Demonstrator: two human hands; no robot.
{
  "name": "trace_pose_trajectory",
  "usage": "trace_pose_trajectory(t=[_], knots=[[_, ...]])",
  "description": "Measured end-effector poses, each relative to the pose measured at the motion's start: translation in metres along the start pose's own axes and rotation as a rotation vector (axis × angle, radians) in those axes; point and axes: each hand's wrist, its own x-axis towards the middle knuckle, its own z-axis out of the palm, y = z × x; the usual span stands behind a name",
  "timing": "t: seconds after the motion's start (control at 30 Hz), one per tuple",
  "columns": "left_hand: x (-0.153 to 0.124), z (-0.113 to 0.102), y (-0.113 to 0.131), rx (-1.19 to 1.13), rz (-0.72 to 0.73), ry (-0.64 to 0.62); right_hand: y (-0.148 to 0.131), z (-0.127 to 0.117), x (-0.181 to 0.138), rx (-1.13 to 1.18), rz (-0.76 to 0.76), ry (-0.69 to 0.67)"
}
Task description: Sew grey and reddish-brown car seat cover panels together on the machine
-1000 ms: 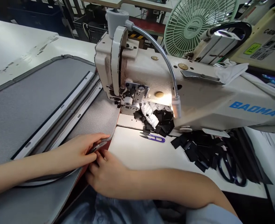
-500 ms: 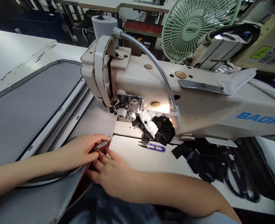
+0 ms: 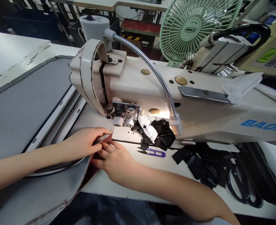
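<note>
Since the left hand has the gray panel pinched at its edge, near the sewing machine, and the right hand is curled right there too (can't tell if it's gripping), I'd guess it's edge-lining-up time, with the next move calling for flush layers.

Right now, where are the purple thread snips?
The head view shows the purple thread snips on the white tabletop, ahead and right of the right hand, just nearside of the black pieces.

Blue lettering "BAOM", cut off at edge, on sewing machine; fan badge apparently lettered, illegible.
</note>
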Motion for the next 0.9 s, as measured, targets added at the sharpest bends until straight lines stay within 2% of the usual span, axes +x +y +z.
trace_pose_trajectory(t=[0.27, 0.4, 0.5, 0.6, 0.7, 0.8, 0.9], knots=[[0.025, -0.006, -0.007, 0.075, 0.054, 0.061, 0.026, 0.004, 0.006, -0.007, 0.005, 0.085], [0.025, -0.009, -0.005, 0.139, 0.069, 0.090, 0.033, 0.009, 0.009, -0.014, 0.019, 0.138], [0.010, -0.004, -0.006, 0.198, 0.131, 0.133, 0.016, 0.010, 0.006, -0.036, 0.028, 0.111], [-0.008, 0.009, -0.010, 0.310, 0.243, 0.245, -0.015, 0.009, -0.002, -0.054, 0.002, 0.088], [-0.016, 0.025, -0.013, 0.386, 0.275, 0.348, -0.039, 0.011, -0.008, -0.033, -0.055, 0.052], [-0.013, 0.032, -0.014, 0.401, 0.288, 0.381, -0.044, 0.013, -0.010, -0.015, -0.110, 0.052], [-0.006, 0.030, -0.016, 0.416, 0.335, 0.379, -0.038, 0.012, -0.009, -0.021, -0.118, 0.058]])
